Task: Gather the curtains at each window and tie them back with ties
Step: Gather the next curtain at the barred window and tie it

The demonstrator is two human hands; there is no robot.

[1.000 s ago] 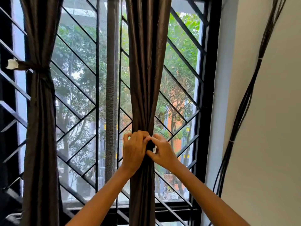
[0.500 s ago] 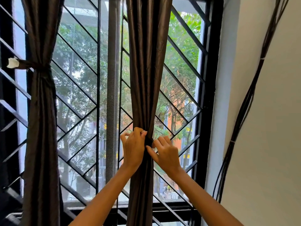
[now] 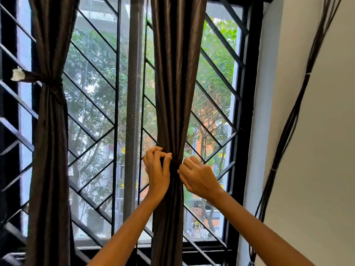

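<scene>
A dark brown curtain [image 3: 176,73] hangs gathered in the middle of the window. A dark tie [image 3: 173,167] is wrapped round its narrowest point. My left hand [image 3: 157,169] pinches the tie from the left with curled fingers. From the right, my right hand [image 3: 197,177] pinches the same tie. A second brown curtain [image 3: 50,141] on the left hangs bunched, held by its own tie [image 3: 44,78] with a white end.
A black diagonal window grille [image 3: 92,104] stands behind both curtains. A grey vertical strip [image 3: 133,112] hangs between them. The black window frame [image 3: 247,112] borders a white wall [image 3: 317,150] with a bundle of dark cables [image 3: 292,116] running down it.
Both hands stay at the tie. My left hand's fingers have lifted and curled over its top, and my right hand has shifted slightly to the right.
</scene>
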